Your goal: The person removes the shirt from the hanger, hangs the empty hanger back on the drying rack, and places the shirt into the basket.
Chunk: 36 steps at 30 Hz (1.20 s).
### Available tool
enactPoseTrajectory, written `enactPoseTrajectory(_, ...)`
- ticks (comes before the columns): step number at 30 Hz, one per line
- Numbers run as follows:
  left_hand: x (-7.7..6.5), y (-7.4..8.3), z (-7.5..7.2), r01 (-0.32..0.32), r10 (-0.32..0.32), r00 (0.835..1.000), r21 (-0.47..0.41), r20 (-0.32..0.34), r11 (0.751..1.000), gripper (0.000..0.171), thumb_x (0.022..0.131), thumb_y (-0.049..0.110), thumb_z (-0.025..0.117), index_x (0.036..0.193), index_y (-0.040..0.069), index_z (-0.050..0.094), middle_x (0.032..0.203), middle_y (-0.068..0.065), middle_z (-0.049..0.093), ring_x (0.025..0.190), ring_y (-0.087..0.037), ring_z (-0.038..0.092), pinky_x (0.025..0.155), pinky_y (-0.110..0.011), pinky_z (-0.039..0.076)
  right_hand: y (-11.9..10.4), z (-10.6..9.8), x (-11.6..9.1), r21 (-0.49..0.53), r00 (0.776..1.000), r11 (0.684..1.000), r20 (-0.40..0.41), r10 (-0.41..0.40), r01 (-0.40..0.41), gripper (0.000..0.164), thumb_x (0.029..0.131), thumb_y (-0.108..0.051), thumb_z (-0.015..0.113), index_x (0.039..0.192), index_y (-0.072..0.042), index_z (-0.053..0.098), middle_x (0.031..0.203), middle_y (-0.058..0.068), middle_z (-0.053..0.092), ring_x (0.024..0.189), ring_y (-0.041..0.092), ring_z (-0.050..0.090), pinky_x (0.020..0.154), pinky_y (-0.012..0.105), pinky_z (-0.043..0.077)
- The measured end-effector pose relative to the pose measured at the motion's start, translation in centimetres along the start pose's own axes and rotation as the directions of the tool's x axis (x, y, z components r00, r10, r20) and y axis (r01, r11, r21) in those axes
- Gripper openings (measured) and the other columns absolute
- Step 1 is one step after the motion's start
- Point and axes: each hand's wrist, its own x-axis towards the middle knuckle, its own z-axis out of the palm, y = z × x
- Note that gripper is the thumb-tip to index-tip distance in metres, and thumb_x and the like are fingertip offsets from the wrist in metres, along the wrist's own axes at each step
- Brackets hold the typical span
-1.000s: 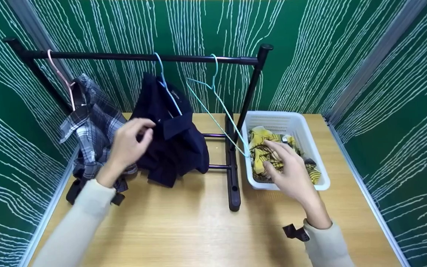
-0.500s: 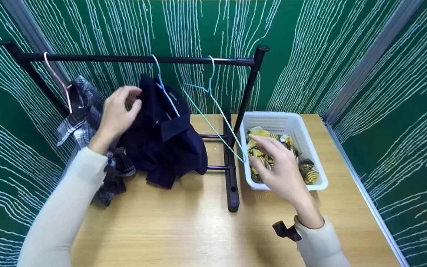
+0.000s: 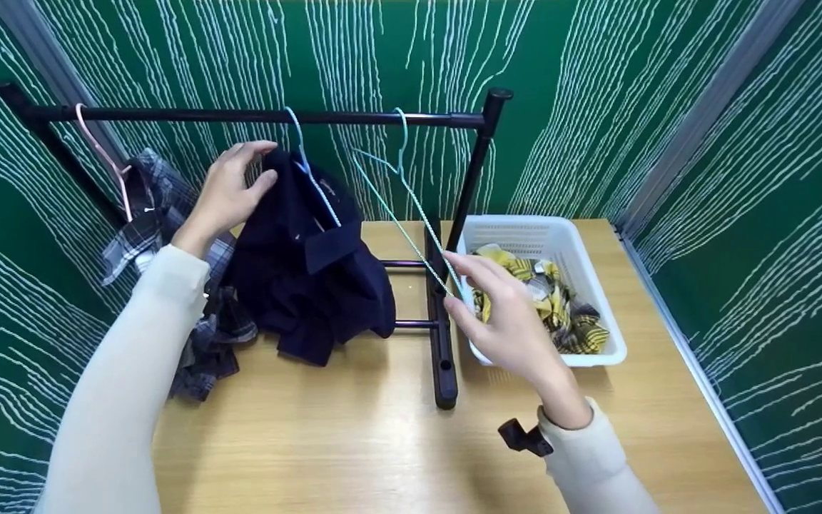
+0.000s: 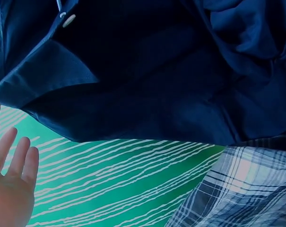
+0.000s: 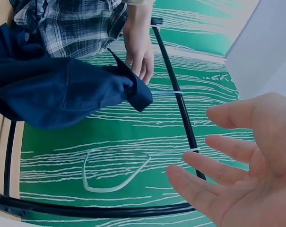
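A navy shirt (image 3: 311, 285) hangs from a light-blue hanger (image 3: 309, 171) on the rack, its collar (image 4: 48, 78) spread and a button near the neckline. At the shirt's upper left edge is my left hand (image 3: 231, 187), fingers extended and thumb apart. The left wrist view shows those fingers (image 4: 20, 158) just below the collar tip. My right hand (image 3: 507, 314) reaches in from the right with fingers parted, overlapping the lower corner of a bare mint-green hanger (image 3: 414, 200). Seen from the right wrist, its fingers (image 5: 228, 175) are spread with nothing between them.
A black rack (image 3: 204, 114) stands on the wooden table (image 3: 325, 442), its foot (image 3: 445, 371) pointing forward. At its left end a checked shirt (image 3: 168, 185) hangs from a pink hanger (image 3: 102, 150). A white basket (image 3: 614, 343) at right holds yellow checked clothing (image 3: 561, 307).
My left hand has risen to the top edge of the navy shirt. My right hand has moved left from over the basket to the mint-green hanger. The view has shifted slightly.
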Motion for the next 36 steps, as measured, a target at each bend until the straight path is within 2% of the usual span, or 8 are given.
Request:
enactPoseTrajectory(5,0.6,-0.5,0.1,0.028,-0.029,0.995,0.013,0.095,1.0,0.047,0.11,0.022,0.06,0.156,0.017,0.053,0.159,-0.013,0.051,0.149,-0.035,0.041,0.125,-0.055,0.029,0.0,1.0,0.2,0.016,1.0,1.0,0.02,-0.005,0.005,0.055,0.098,-0.009,0.075,0.151,-0.01,0.059,0.143,0.005,0.065,0.119,0.019,0.065,0.106,0.039,0.052)
enactPoseTrajectory(8,1.0,-0.9,0.2,0.015,-0.017,0.993,0.013,0.116,1.0,0.047,0.111,0.02,0.058,0.157,0.016,0.053,0.162,-0.012,0.049,0.153,-0.035,0.037,0.127,-0.054,0.026,-0.1,1.5,0.4,0.026,0.999,1.0,0.028,-0.016,0.015,0.055,0.098,-0.009,0.074,0.151,-0.01,0.059,0.139,0.005,0.066,0.111,0.017,0.064,0.099,0.038,0.054)
enactPoseTrajectory(12,1.2,-1.2,0.6,0.003,-0.005,0.992,0.012,0.124,1.0,0.042,0.111,0.018,0.057,0.153,0.013,0.057,0.164,-0.012,0.048,0.155,-0.034,0.034,0.129,-0.052,0.023,-0.3,1.9,0.7,0.039,0.999,0.999,0.05,-0.009,0.007,0.057,0.099,-0.012,0.075,0.153,-0.012,0.057,0.139,0.004,0.065,0.119,0.017,0.063,0.098,0.04,0.054)
enactPoseTrajectory(16,1.5,-1.2,1.0,0.007,-0.009,0.991,0.013,0.13,1.0,0.038,0.112,0.018,0.055,0.148,0.007,0.059,0.164,-0.011,0.048,0.156,-0.032,0.035,0.129,-0.049,0.024,-0.3,2.3,0.8,0.067,0.998,0.998,0.069,0.014,-0.018,0.059,0.099,-0.009,0.075,0.154,-0.013,0.056,0.143,0.006,0.064,0.127,0.024,0.064,0.104,0.043,0.055)
enactPoseTrajectory(19,1.7,-1.2,1.3,0.021,-0.022,0.992,0.008,0.123,1.0,0.036,0.112,0.019,0.055,0.145,0.005,0.059,0.159,-0.011,0.054,0.151,-0.031,0.042,0.127,-0.049,0.029,-0.2,2.5,0.7,0.079,0.997,0.996,0.077,0.026,-0.032,0.06,0.099,-0.008,0.074,0.155,-0.013,0.055,0.146,0.008,0.062,0.129,0.025,0.063,0.107,0.042,0.054)
enactPoseTrajectory(24,1.8,-1.1,1.6,0.033,-0.034,0.994,0.012,0.108,0.999,0.03,0.111,0.019,0.058,0.137,0.005,0.062,0.141,-0.015,0.066,0.136,-0.032,0.057,0.117,-0.05,0.04,0.1,2.7,0.8,0.083,0.996,0.996,0.084,0.033,-0.04,0.059,0.099,-0.009,0.073,0.155,-0.011,0.055,0.148,0.009,0.061,0.13,0.022,0.063,0.109,0.037,0.052)
enactPoseTrajectory(31,2.0,-0.8,1.8,-0.032,0.033,0.992,-0.013,0.124,0.999,0.029,0.11,0.02,0.059,0.134,0.007,0.066,0.132,-0.016,0.067,0.128,-0.033,0.061,0.111,-0.052,0.045,0.8,2.6,1.2,0.057,0.998,0.998,0.06,0.024,-0.027,0.058,0.098,-0.007,0.075,0.153,-0.007,0.057,0.145,0.01,0.063,0.126,0.025,0.065,0.104,0.039,0.055)
enactPoseTrajectory(36,1.9,-0.9,1.9,-0.102,0.1,0.991,0.019,0.089,0.995,0.021,0.109,0.019,0.06,0.123,0.006,0.068,0.117,-0.015,0.068,0.113,-0.031,0.062,0.099,-0.05,0.047,1.0,2.8,1.5,0.051,0.998,0.998,0.057,0.033,-0.036,0.057,0.099,-0.01,0.074,0.153,-0.007,0.057,0.145,0.01,0.063,0.126,0.025,0.063,0.104,0.04,0.054)
